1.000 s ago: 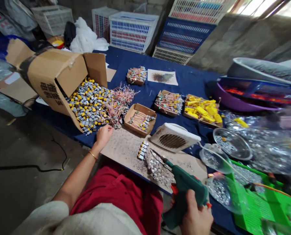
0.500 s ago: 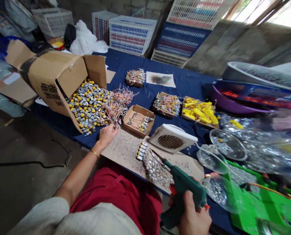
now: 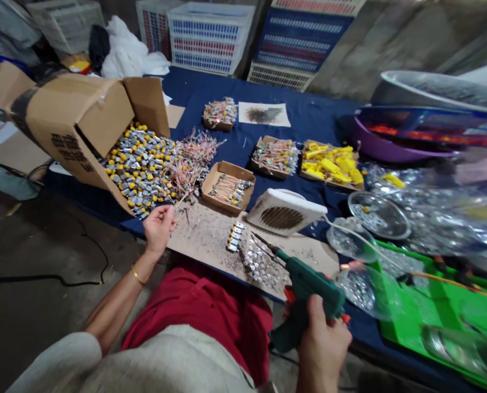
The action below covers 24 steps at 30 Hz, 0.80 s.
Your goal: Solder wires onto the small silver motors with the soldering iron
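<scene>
My left hand (image 3: 159, 228) is closed in a pinch on thin wires (image 3: 181, 203), beside a tangled heap of wire leads (image 3: 192, 164). My right hand (image 3: 324, 349) grips a green soldering gun (image 3: 314, 286) with a red trigger; its thin tip points left, over a pile of small shiny metal parts (image 3: 263, 262). Just left of that pile, a short row of small motors (image 3: 235, 237) stands on a cardboard sheet (image 3: 204, 232). Behind the sheet is a small open box (image 3: 210, 201) of wired parts.
A tipped carton (image 3: 69, 128) spills small yellow-capped motors (image 3: 139, 164) at left. A white fan-like unit (image 3: 286, 210) sits behind the metal parts. Farther back are boxes of wired parts (image 3: 275, 155) and yellow pieces (image 3: 331, 164). Metal bowl (image 3: 378, 215) and green tray (image 3: 443, 322) lie at right.
My left hand has drawn back to the left from the wire heap, now with thin wires in its fingers. The soldering gun stays in my right hand, nearly unmoved. The view has tilted down slightly.
</scene>
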Tool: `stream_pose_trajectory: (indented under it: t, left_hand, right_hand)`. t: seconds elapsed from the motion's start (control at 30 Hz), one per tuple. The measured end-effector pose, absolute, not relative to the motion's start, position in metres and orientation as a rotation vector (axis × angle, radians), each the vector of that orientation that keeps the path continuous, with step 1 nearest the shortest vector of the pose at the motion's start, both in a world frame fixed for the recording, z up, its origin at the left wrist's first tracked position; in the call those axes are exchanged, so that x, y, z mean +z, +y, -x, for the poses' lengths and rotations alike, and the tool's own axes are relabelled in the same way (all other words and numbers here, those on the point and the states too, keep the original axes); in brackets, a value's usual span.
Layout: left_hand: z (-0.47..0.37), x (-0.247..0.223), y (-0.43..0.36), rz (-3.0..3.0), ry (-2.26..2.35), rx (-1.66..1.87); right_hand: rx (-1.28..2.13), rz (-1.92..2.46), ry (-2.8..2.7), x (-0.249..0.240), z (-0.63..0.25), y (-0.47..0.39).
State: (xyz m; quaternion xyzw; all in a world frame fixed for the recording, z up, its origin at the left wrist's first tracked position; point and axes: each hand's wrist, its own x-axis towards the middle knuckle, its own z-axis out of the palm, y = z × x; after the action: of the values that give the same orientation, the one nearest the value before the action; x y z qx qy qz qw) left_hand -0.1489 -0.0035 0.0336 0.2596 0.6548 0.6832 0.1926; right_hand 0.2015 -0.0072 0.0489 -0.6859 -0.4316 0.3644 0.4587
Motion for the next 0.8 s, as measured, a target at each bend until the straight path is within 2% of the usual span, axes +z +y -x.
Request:
stream_pose_trajectory:
  t: [0.13,0.23,0.4,0.5,0.6,0.67,0.8]
  left_hand:
    - [0.137,0.016,-0.011,-0.626,1.641,1.514]
    - [0.135,0.001,-0.02,-0.727,1.743,1.094]
    - [0.135,0.01,-0.014,-1.391,2.125,0.864]
    - [0.122,0.016,0.007,-1.771,2.055,0.675]
    - [0.11,0.013,0.025,-1.889,2.057,0.417]
    - [0.109,0.011,0.029,-1.87,2.043,0.395]
    - [0.104,0.014,0.017,-1.575,1.773,0.742]
  right_hand:
    - [1.015,1.712,-0.871,0.06,-0.188,-0.013]
    - [1.057,1.693,-0.826,0.058,-0.187,-0.019]
    - [1.03,1.721,-0.835,0.052,-0.192,-0.026]
    - [1.055,1.71,-0.857,0.049,-0.192,-0.026]
    - [1.039,1.728,-0.87,0.047,-0.193,-0.028]
    - [1.021,1.734,-0.866,0.045,-0.195,-0.03]
    - [1.161,1.651,-0.754,0.05,-0.193,-0.027]
